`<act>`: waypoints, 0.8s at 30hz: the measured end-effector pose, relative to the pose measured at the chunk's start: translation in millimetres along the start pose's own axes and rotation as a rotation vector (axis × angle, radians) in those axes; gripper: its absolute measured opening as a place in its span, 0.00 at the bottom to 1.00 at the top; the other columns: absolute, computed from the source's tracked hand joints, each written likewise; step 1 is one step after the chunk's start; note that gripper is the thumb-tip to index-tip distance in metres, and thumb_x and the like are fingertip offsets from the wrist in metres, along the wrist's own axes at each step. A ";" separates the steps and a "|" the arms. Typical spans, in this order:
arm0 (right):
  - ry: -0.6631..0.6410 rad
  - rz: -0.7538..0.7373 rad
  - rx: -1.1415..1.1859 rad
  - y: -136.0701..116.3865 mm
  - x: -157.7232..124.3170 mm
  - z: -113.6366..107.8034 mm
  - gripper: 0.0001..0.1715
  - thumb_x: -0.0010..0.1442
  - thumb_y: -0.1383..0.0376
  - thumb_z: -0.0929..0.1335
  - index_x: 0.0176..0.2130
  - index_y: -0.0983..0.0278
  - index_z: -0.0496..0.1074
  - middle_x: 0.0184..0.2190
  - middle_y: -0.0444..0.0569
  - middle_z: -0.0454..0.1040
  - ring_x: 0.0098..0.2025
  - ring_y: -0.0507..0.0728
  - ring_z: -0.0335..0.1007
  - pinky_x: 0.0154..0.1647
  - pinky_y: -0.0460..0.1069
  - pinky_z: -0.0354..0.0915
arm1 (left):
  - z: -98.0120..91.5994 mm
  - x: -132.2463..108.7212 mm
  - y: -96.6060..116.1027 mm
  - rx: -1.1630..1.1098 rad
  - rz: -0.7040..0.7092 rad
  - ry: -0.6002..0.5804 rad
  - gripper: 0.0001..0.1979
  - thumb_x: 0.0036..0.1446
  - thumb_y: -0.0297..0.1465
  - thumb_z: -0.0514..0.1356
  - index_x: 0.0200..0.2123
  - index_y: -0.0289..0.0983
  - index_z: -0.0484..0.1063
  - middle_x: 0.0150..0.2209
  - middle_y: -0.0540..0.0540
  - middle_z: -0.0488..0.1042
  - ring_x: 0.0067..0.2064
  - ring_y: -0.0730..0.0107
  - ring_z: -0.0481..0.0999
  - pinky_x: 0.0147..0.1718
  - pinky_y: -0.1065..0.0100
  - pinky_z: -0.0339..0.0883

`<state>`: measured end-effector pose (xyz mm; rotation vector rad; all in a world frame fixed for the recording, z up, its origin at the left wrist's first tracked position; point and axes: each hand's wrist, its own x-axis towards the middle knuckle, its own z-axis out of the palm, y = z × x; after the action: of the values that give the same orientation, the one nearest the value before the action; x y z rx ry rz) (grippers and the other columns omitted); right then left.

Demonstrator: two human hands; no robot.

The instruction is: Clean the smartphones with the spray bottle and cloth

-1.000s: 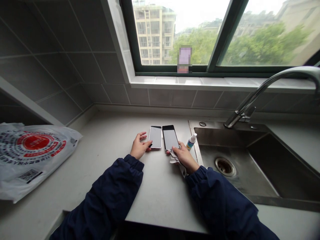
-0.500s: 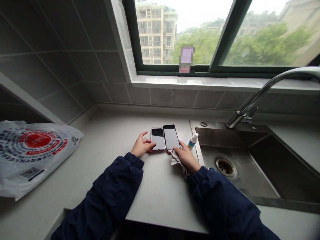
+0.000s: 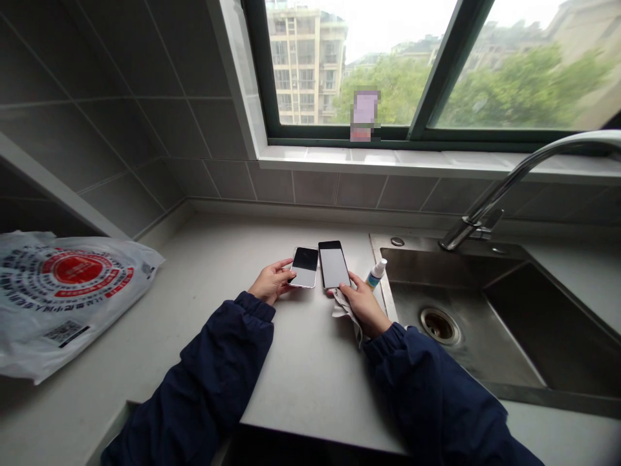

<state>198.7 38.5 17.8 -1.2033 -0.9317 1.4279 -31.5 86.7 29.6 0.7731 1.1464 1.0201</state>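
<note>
My left hand [image 3: 273, 281] grips the left edge of a smartphone [image 3: 305, 268] with a reflective dark and pale screen and a light rim, its thumb over the front. Close beside it, a dark-framed smartphone [image 3: 334, 265] is held at its lower right by my right hand [image 3: 363, 303]. A crumpled greyish cloth or tissue [image 3: 345, 312] is also in that hand, hanging below the phone. Some of the right fingers are hidden under the phone and the cloth. A small spray bottle [image 3: 376, 274] with a white cap stands just beyond the right hand, near the sink's edge.
At the right is a steel sink [image 3: 385, 285] with a drain [image 3: 440, 325] and a curved chrome faucet [image 3: 490, 194]. A white plastic bag [image 3: 29, 323] with red print lies at the left on the pale counter [image 3: 194, 259]. A window [image 3: 388, 71] is behind.
My left hand has moved slightly left and closed more around its phone, which now tilts and stands a little apart from the other phone. The right hand is almost unchanged.
</note>
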 end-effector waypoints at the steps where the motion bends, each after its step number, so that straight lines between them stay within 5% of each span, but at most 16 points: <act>1: 0.010 -0.009 -0.002 1.7 0.9 -0.8 0.27 0.57 0.64 0.70 0.56 0.65 0.68 0.34 0.52 0.83 0.29 0.58 0.81 0.24 0.47 0.76 | -0.7 0.2 0.4 -0.026 -0.007 -0.015 0.31 0.49 0.23 0.68 0.57 0.31 0.67 0.37 0.42 0.78 0.32 0.70 0.78 0.29 0.69 0.75; 11: 0.088 -0.082 -0.015 17.8 10.4 -4.8 0.32 0.53 0.63 0.72 0.58 0.63 0.69 0.37 0.52 0.82 0.36 0.62 0.81 0.34 0.54 0.78 | 5.9 -5.7 1.7 -0.292 -0.029 -0.228 0.25 0.50 0.18 0.64 0.54 0.31 0.70 0.48 0.38 0.78 0.41 0.67 0.81 0.38 0.71 0.77; 18: 0.107 -0.076 -0.042 20.8 10.8 -4.4 0.41 0.53 0.62 0.72 0.64 0.64 0.63 0.40 0.52 0.81 0.37 0.60 0.81 0.39 0.53 0.77 | 10.0 -17.4 4.9 -0.411 -0.072 -0.366 0.35 0.50 0.18 0.57 0.63 0.37 0.62 0.51 0.42 0.77 0.42 0.64 0.81 0.34 0.68 0.77; 24: 0.128 -0.039 -0.059 17.3 8.0 -2.3 0.47 0.53 0.60 0.73 0.67 0.66 0.58 0.42 0.53 0.81 0.40 0.60 0.80 0.41 0.51 0.75 | 14.3 -19.0 -0.3 -0.448 -0.085 -0.369 0.35 0.49 0.21 0.56 0.64 0.30 0.61 0.51 0.33 0.77 0.41 0.55 0.82 0.39 0.58 0.77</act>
<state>197.3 42.9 -0.8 -1.2976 -0.9089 1.2850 -19.3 69.0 39.8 0.5179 0.5976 0.9670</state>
